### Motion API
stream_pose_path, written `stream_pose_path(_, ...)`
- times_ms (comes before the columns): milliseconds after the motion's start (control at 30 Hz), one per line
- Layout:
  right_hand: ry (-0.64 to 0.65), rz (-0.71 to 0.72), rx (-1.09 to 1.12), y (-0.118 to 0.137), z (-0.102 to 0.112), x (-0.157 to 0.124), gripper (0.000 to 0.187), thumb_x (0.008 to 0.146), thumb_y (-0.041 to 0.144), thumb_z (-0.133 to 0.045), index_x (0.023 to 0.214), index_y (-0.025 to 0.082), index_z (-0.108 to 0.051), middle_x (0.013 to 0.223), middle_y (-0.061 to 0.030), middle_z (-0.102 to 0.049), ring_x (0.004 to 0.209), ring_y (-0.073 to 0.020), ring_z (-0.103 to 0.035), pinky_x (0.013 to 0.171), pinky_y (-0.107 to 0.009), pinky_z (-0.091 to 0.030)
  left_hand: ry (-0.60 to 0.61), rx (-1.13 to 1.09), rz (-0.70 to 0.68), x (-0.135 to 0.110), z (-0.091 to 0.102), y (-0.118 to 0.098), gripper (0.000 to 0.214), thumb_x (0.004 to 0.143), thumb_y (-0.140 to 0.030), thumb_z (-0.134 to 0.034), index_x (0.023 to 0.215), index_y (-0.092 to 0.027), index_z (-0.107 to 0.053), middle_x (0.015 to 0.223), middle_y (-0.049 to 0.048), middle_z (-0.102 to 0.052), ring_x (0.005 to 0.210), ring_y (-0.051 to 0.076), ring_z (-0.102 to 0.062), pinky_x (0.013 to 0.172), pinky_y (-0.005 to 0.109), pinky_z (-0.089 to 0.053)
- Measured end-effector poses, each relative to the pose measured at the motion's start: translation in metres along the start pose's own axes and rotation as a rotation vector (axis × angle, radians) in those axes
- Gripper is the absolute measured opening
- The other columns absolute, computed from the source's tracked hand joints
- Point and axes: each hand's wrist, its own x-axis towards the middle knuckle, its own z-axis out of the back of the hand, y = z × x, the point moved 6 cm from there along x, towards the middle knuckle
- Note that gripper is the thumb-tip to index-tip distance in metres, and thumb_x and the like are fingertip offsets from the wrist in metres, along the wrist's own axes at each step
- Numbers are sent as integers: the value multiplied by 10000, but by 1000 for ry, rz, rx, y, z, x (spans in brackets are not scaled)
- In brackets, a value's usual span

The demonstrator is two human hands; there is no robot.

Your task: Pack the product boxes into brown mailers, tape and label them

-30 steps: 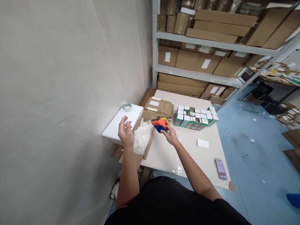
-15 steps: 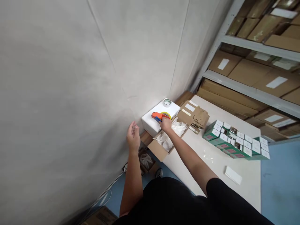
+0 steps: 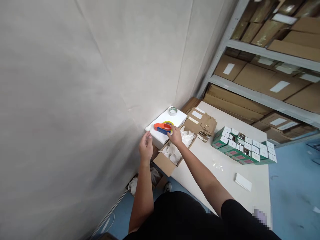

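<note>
An orange and blue tape dispenser (image 3: 161, 128) with a yellow-edged roll lies on a white foam box (image 3: 160, 136) against the wall. My right hand (image 3: 175, 136) is at the dispenser's right end, its thumb and fingers apart; whether the fingertips still touch it I cannot tell. My left hand (image 3: 146, 146) is raised at the near left corner of the foam box, fingers loosely spread and holding nothing. Just below my right hand stands an open cardboard box (image 3: 165, 162) filled with crumpled white paper (image 3: 174, 151).
A tape roll (image 3: 172, 111) rests on the foam box. Flattened cardboard (image 3: 196, 121), green and white boxes (image 3: 242, 146) and a white stack (image 3: 243, 182) lie on the white table (image 3: 200, 171). Shelves with cartons (image 3: 260, 78) stand behind; a wall (image 3: 100, 100) bounds the left.
My right hand has loosened from the tape dispenser, which now lies on the foam box. My left hand has moved closer to that box. The view has shifted slightly.
</note>
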Motion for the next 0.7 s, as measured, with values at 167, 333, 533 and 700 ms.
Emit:
stream_pose_path(167, -150, -6, 191, -54, 64, -44, 454, 913, 282, -598, 1363, 227, -619, 1370, -100, -661, 1325, -257, -561, 1167, -466, -414, 291, -15, -4, 0, -100, -8, 433, 942, -371, -618, 1343, -211, -646, 1297, 120, -703, 1093, 225, -701, 974, 378, -567)
stream_pose_path(333, -345, -238, 217, -128, 151, -112, 466, 910, 309, -613, 1375, 277, -618, 1403, -74, -648, 1326, -246, -569, 1118, -462, -471, 632, -68, -10, -41, -229, -26, 409, 938, -342, -629, 1326, -214, -651, 1330, 125, -687, 1163, 239, -682, 996, 393, -562)
stream_pose_path(533, -581, -517, 172, -196, 242, -222, 459, 904, 309, -594, 1361, 284, -628, 1399, -73, -646, 1291, -252, -591, 1047, -453, -519, 994, -107, -83, -137, -354, -54, 394, 959, -342, -610, 1344, -260, -643, 1394, 99, -648, 1226, 236, -646, 1046, 414, -529)
stream_pose_path(700, -709, -684, 139, -240, 293, -297, 454, 907, 355, -590, 1353, 275, -629, 1390, -76, -648, 1290, -261, -589, 1054, -469, -512, 1164, -49, -181, -211, -418, -67, 385, 963, -339, -590, 1334, -261, -652, 1405, 99, -628, 1264, 253, -614, 1038, 429, -533)
